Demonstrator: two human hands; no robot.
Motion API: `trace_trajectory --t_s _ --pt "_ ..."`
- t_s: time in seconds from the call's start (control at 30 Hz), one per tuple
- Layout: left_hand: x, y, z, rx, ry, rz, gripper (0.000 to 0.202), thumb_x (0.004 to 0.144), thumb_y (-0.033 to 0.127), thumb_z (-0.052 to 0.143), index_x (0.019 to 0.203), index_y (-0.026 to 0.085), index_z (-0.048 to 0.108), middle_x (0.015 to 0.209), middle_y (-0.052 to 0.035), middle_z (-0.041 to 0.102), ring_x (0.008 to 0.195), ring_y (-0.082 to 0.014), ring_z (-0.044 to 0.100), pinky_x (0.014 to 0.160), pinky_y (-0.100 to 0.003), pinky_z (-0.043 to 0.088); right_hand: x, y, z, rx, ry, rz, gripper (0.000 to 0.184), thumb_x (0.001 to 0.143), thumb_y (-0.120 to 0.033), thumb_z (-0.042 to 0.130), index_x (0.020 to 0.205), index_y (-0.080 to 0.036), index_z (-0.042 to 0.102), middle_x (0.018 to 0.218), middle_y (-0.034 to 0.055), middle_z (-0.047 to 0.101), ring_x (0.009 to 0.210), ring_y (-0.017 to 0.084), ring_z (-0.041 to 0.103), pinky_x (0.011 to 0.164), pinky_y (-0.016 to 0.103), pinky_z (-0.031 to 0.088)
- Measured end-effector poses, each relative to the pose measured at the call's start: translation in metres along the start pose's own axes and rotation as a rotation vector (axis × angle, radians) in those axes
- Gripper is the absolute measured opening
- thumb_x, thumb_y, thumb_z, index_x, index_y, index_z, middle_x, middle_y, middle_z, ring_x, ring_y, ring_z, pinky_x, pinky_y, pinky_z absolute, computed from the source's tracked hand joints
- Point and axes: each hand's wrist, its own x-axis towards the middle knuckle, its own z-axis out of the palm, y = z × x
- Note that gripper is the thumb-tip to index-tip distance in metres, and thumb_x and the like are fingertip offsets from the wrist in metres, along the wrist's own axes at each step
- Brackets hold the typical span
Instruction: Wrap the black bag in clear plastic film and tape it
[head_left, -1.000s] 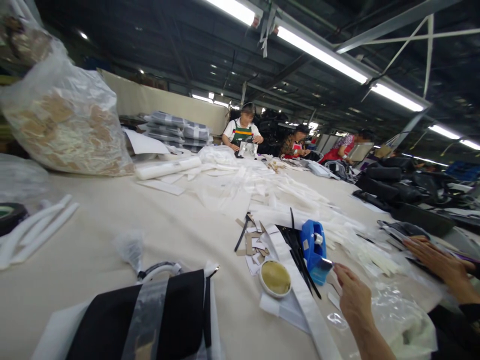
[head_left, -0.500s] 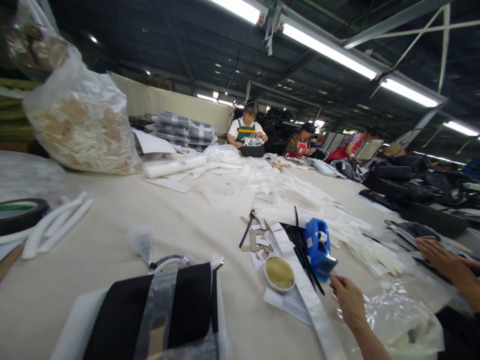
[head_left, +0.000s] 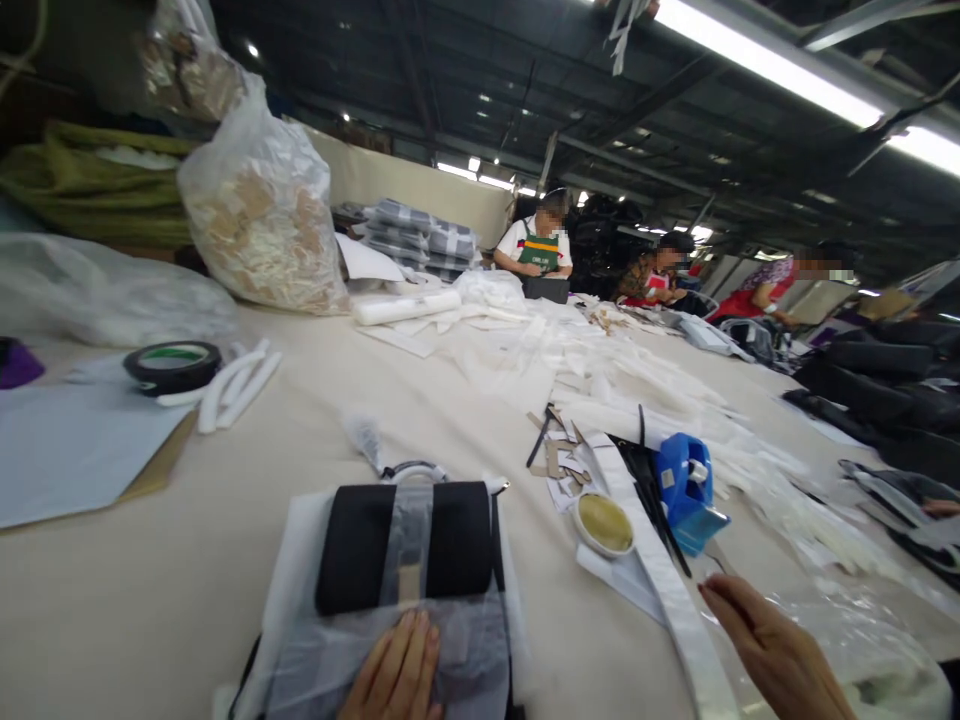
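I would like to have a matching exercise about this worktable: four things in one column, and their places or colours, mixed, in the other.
Column 1
1. Left hand
2. Tape dispenser
3. Tape roll
4. Right hand

Column 2
A. Black outside, green inside
B. Near the blue thing, not on the bag
C. On the partly wrapped black bag
D. Blue, beside some black strips

Right pairs: 1-C, 2-D, 3-A, 4-B
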Motion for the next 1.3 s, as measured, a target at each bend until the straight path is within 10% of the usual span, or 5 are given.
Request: trace_trajectory --t_s 0.23,0.43,0.87,1.3 --pt "0.021 0.003 -0.029 0.045 -0.329 0.054 0.035 0.089 0.025 0.037 0.111 0.004 0.055 0.115 -0.0125 0.058 0.11 -0.0246 0.05 0.099 -0.035 0.033 -0.027 -0.114 0.014 0.141 -0.312 -0.622 0.017 0.081 -0.042 0.052 0.079 -0.027 0.061 0.071 -0.0026 0.066 0.062 0.013 0.062 0.053 0.015 0.047" --pt "0.02 0.01 -0.026 0.02 -0.292 -0.028 0.036 0.089 0.028 0.039 0.112 0.005 0.055 0.117 -0.0119 0.057 0.115 -0.025 0.047 0.102 -0.036 0.028 -0.04 -0.188 0.046 0.143 -0.714 -0.722 0.029 0.091 -0.038 0.036 0.072 -0.023 0.051 0.063 -0.0034 0.054 0.058 0.01 0.052 0.053 0.02 0.039" --pt "0.021 0.014 -0.026 -0.003 -0.299 -0.061 0.034 0.089 0.026 0.041 0.113 0.006 0.054 0.118 -0.0123 0.057 0.115 -0.0241 0.047 0.104 -0.036 0.026 -0.036 -0.188 0.097 -0.23 -0.577 -0.516 0.025 0.085 -0.035 0.046 0.064 -0.022 0.046 0.058 -0.0022 0.055 0.056 0.016 0.053 0.053 0.026 0.029" --pt "0.024 0.013 -0.03 -0.019 -0.314 -0.08 0.035 0.09 0.023 0.036 0.113 0.005 0.054 0.117 -0.0102 0.058 0.115 -0.023 0.047 0.105 -0.035 0.024 -0.04 -0.18 0.102 0.024 -0.495 -0.157 0.03 0.069 -0.047 0.057 0.071 -0.024 0.039 0.051 -0.0053 0.05 0.05 0.016 0.049 0.049 0.025 0.03"
